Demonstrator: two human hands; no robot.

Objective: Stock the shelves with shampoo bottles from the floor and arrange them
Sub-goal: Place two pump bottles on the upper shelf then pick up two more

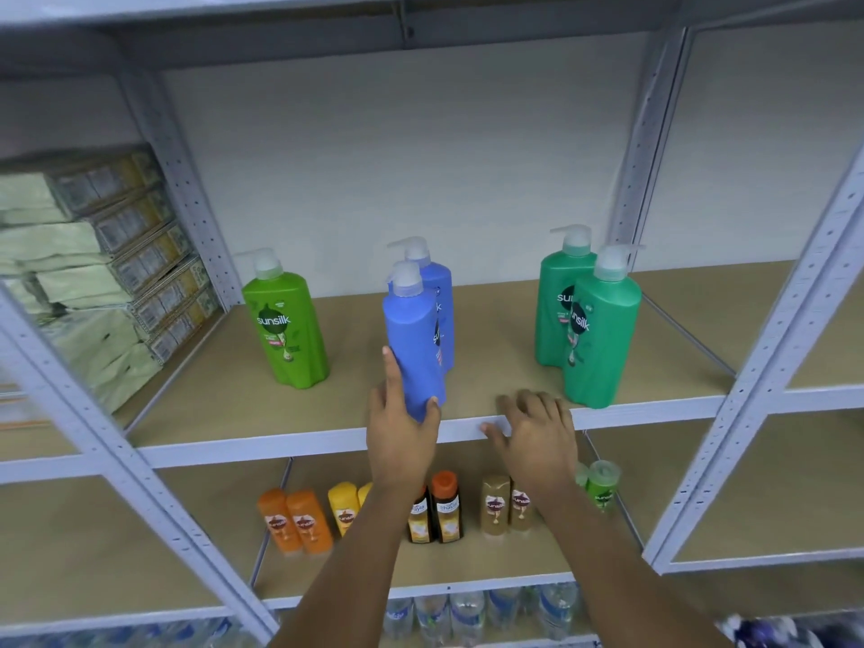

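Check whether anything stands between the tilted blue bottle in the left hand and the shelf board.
Nothing visible does. The left hand grips the front blue bottle low; the shelf board around its base is bare.

Five pump bottles (414,339), two hands (402,430).

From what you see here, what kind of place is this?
Probably a shop or its stockroom. Grey metal shelving holds Sunsilk pump bottles grouped by colour, small shampoo bottles one level down, and water bottles below. The left hand holds a blue pump bottle.
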